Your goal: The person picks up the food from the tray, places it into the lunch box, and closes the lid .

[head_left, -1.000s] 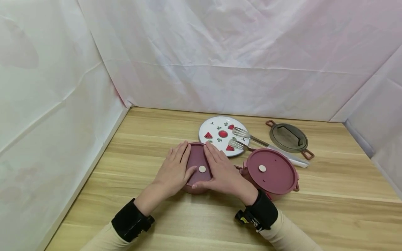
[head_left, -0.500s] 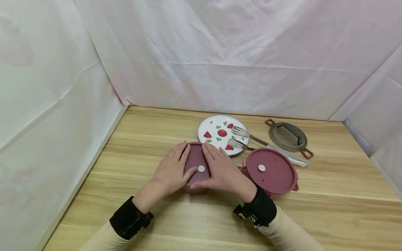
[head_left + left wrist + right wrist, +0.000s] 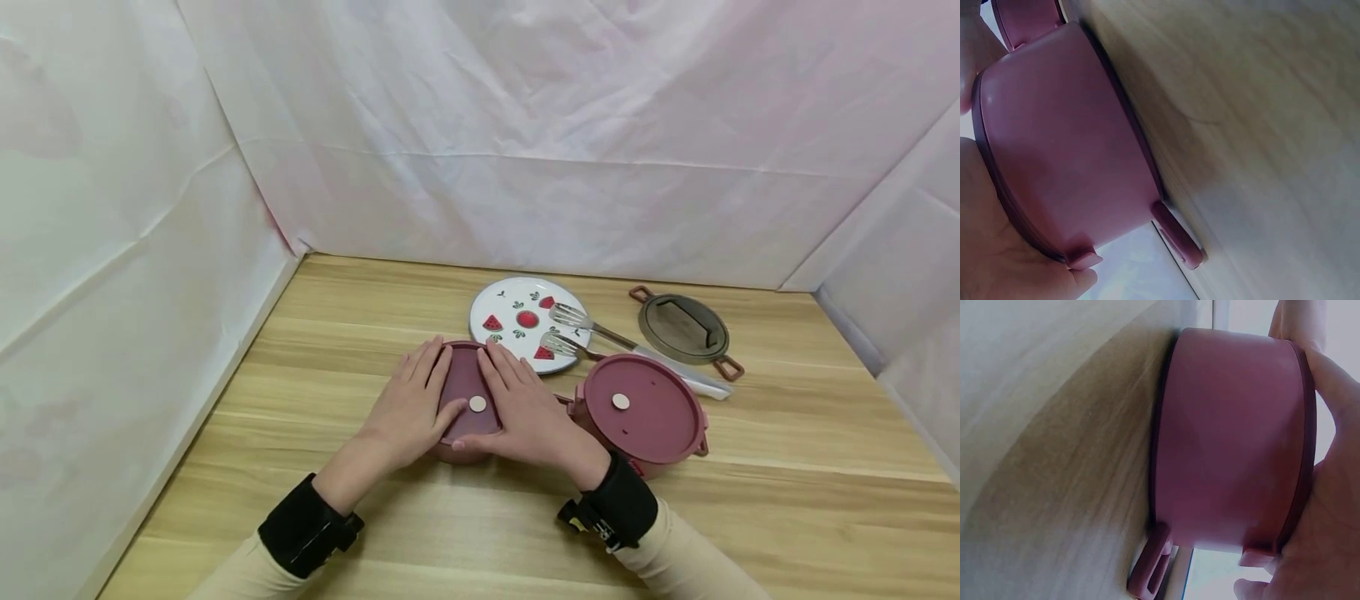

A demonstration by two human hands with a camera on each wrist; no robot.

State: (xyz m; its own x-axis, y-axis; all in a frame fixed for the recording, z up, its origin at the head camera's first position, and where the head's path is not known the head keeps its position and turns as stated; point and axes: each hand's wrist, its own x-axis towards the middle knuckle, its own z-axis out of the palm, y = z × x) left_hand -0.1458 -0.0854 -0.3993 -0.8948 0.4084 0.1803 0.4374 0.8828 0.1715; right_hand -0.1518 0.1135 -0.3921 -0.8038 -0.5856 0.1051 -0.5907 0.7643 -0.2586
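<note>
A dark pink lidded pot (image 3: 1066,137) stands on the table in the middle of the head view. Its lid (image 3: 463,379) has a small whitish round knob. My left hand (image 3: 408,402) lies flat along the lid's left side, fingers straight and pointing away, thumb beside the knob. On the other side my right hand (image 3: 531,414) rests over the lid's right side, its thumb along the near rim. Both wrist views show palms over the rim, with fingertips at the lid's side tabs. Low on the wall sits a loop handle (image 3: 1149,565).
To the right stands a second pink pot with its lid (image 3: 660,412) on. Behind are a white plate (image 3: 498,307) with watermelon pictures, a slotted turner (image 3: 611,335) and a fork (image 3: 573,345) reaching over it. A dark pan lid (image 3: 684,329) lies at the back right.
Both hands keep the same place on the lid. The head view has shifted only slightly.
</note>
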